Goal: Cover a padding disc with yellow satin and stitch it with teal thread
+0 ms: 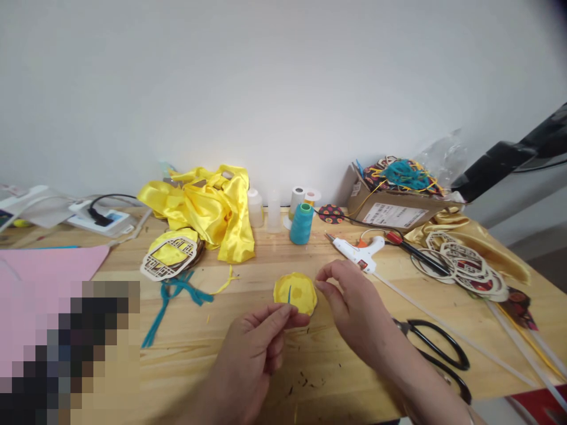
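Note:
A round yellow fabric piece (296, 289) with a puckered edge lies on the table just beyond my left hand (266, 339). That hand is closed, thumb against forefinger, and a short blue thread (289, 293) stands up from the pinch in front of the yellow cloth. To the right of the fabric piece hovers my right hand (343, 295), its thumb and forefinger pressed together. Whatever is between those fingertips is too small to make out. Black-handled scissors (436, 348) lie partly under my right forearm.
A white glue gun (358, 251) rests beyond my right hand, near a teal thread cone (302, 224). Wooden frames (473, 265) and a cardboard box (385, 206) sit right. Yellow satin (212, 206), a frame stack (170, 257) and teal cords (177, 292) lie left.

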Tool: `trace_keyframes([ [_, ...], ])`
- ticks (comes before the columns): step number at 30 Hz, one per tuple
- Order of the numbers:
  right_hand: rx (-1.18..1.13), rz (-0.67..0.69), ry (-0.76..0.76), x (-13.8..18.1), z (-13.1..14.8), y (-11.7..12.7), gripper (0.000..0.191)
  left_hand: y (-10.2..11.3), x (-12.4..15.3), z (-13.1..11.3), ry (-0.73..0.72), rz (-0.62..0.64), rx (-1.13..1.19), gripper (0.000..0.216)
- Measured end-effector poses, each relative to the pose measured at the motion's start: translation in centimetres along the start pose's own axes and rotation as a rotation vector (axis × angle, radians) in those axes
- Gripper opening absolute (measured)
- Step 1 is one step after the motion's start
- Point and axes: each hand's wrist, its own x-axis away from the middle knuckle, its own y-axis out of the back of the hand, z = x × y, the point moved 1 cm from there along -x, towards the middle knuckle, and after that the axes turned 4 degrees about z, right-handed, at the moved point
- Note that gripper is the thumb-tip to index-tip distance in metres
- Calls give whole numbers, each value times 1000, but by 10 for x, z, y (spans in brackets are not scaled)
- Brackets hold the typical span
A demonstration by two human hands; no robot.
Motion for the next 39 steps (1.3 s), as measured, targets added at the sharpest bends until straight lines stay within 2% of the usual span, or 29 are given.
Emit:
trace_keyframes([
  [2,2,-67,44,10,9,-5,15,-3,0,0,35,13,27,22],
  [6,125,-198,233,28,16,-22,19,-5,-2,0,71,61,144,18],
  [12,273,-253,359,42,11,-40,26,-2,-8,1,107,91,289,15],
  [22,263,-285,403,44,9,-45,29,-5,-9,-2,64,35,301,15],
  [39,281,-250,404,46,6,-46,32,-9,-6,-3,-2,63,239,23],
])
